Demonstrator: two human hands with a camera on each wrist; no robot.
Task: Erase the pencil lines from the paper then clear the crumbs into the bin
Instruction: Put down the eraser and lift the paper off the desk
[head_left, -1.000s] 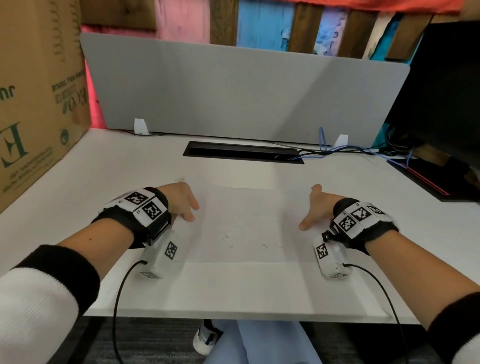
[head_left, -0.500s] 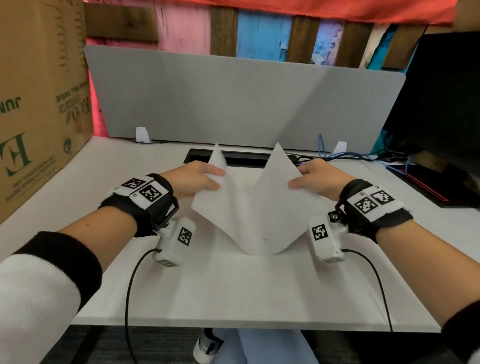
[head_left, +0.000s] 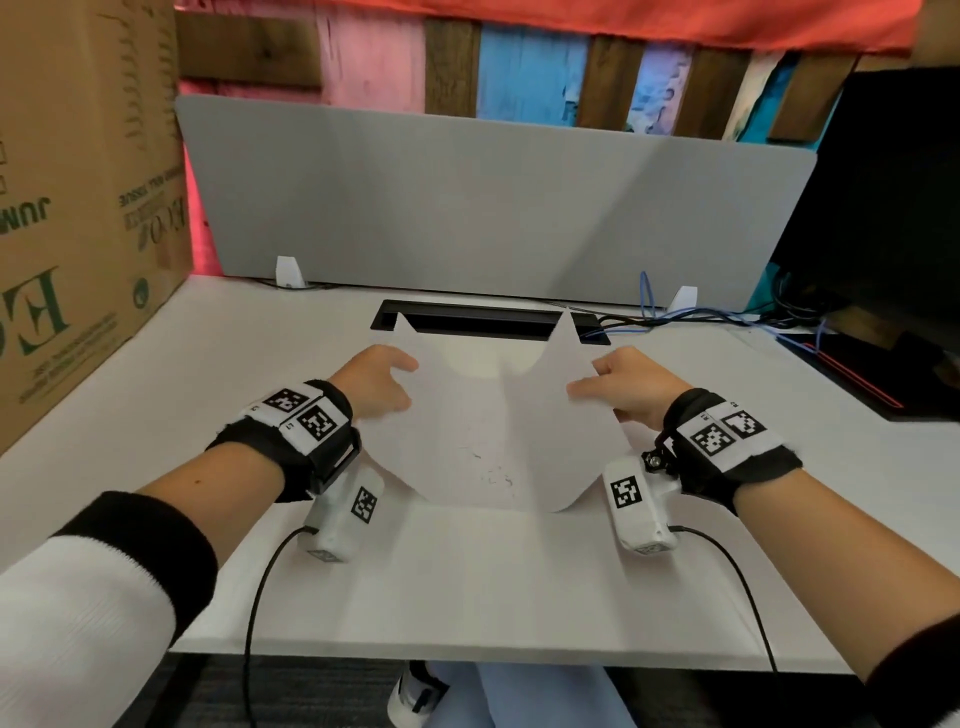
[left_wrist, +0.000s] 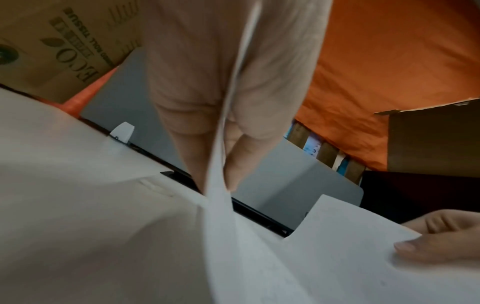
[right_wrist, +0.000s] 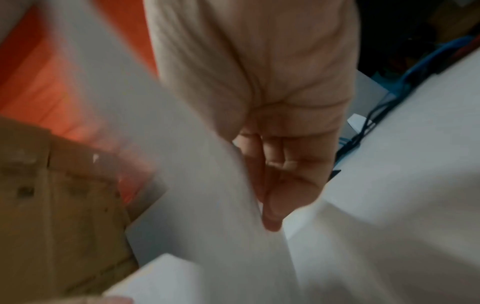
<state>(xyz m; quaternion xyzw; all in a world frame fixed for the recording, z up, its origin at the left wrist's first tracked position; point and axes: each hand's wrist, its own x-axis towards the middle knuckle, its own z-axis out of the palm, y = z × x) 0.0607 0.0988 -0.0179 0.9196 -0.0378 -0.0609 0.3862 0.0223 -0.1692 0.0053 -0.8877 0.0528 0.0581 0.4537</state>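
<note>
Above the white desk (head_left: 467, 582), the paper (head_left: 498, 415) hung bowed into a trough, the left hand (head_left: 374, 382) pinching its left edge and the right hand (head_left: 631, 387) its right edge, crumbs (head_left: 493, 475) lying between the grips.

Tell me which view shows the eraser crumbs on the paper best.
The head view: the crumbs lie as dark specks in the trough of the paper, which the left hand and right hand hold curved. Both wrist views show only blurred paper and fingers, with no crumbs discernible.
</note>
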